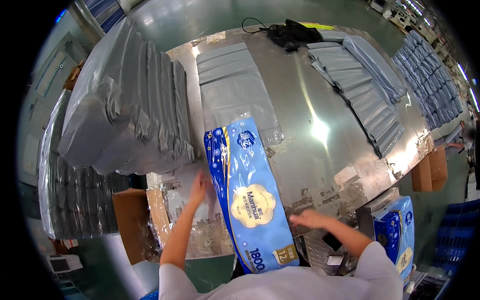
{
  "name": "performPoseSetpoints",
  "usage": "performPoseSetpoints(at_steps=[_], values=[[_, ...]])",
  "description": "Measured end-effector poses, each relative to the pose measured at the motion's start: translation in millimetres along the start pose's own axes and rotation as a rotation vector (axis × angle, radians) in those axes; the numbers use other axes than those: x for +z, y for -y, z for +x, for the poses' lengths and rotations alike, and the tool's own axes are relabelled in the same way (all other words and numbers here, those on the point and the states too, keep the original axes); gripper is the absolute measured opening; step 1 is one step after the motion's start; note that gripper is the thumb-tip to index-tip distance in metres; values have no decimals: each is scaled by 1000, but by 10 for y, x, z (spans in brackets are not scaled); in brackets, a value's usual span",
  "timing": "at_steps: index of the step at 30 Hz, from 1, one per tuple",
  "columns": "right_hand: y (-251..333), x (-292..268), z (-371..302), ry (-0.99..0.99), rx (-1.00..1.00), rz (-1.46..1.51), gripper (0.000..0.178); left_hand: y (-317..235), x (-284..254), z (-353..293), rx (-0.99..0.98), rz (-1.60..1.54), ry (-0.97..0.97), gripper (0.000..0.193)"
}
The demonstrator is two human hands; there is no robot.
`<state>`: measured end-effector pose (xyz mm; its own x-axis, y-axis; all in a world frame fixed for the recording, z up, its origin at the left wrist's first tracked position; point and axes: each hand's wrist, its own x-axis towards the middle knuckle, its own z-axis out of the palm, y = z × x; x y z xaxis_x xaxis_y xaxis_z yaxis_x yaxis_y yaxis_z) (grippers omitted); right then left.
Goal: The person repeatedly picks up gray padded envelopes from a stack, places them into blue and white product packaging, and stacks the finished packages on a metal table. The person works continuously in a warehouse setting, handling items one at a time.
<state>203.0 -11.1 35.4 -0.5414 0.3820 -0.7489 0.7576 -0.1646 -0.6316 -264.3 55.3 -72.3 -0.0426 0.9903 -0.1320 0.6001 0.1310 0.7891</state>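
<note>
A long blue plastic-wrapped pack (265, 200) lies lengthwise on the metal tabletop (292, 100), its far end over the near part of the flat grey plastic sheets (232, 85) and its near end at the person's body, seemingly past the near edge. The left hand (199, 184) is blurred just beside the pack's left side; whether it is open or closed, or touching, cannot be told. The right hand (306, 218) is near the pack's right side with fingers that look partly curled, though contact and grip are unclear.

The main risk seems to be at the near end: with little tabletop beneath it and no clear grip on either side, the pack could tip or slide toward the floor. Its glossy wrap might slip under the fingers, or drag the grey sheets askew if the pack is pushed. Ragged, worn patches (350, 176) on the right could catch the film. On the left, the tall stack of grey bundles (127, 105) could topple if knocked by the left arm.
</note>
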Motion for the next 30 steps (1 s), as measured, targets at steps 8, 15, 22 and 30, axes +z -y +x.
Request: performPoseSetpoints(at_steps=[8,15,22,30], values=[[633,-2222,1995,-1018,-394,-928,19,-595,208,1596,224,42,45,36],[881,-2689,2418,-990,-240,-305,14,-596,305,1972,423,642,-298,34],[654,-1959,1900,-1159,-672,35,16,-734,388,1601,298,87,-449,12],[756,-2054,2130,-824,99,-672,19,-654,428,1750,-88,583,-56,19]])
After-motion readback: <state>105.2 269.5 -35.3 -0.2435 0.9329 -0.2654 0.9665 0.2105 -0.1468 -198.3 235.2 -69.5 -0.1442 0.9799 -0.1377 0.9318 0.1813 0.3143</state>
